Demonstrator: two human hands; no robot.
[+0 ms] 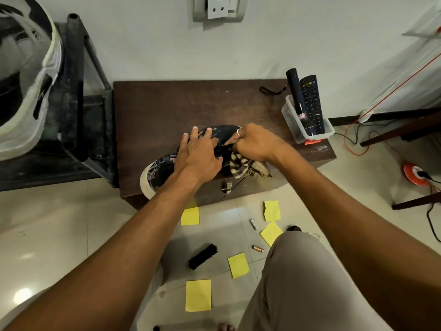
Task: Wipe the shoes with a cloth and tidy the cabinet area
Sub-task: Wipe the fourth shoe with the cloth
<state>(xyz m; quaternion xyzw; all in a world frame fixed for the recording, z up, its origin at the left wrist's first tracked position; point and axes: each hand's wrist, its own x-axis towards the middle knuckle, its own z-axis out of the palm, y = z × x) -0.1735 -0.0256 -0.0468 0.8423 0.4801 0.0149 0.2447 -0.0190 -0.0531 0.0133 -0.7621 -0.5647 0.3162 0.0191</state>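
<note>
Dark shoe [159, 168] sits at the front edge of the brown desk [167, 103], left grip [199, 155] spread flat on top, right grip [254, 144] clenched around the striped cloth [238, 166] against it.

soft, even indoor light is falling from above, keeping the pale wall [155, 44] and the tiled floor [59, 223] bright while the dark desk [167, 103] is soaking it up and giving back only a faint dusty sheen. a round glare spot is shining on the floor at lower left, and blurred shadows are pooling on the tiles under the forearms [119, 259] and beneath the shoe [162, 168] and cloth [238, 166]. the wide lens is bowing straight lines near the edges and stretching the forearms, and the corners are going slightly soft.
</note>
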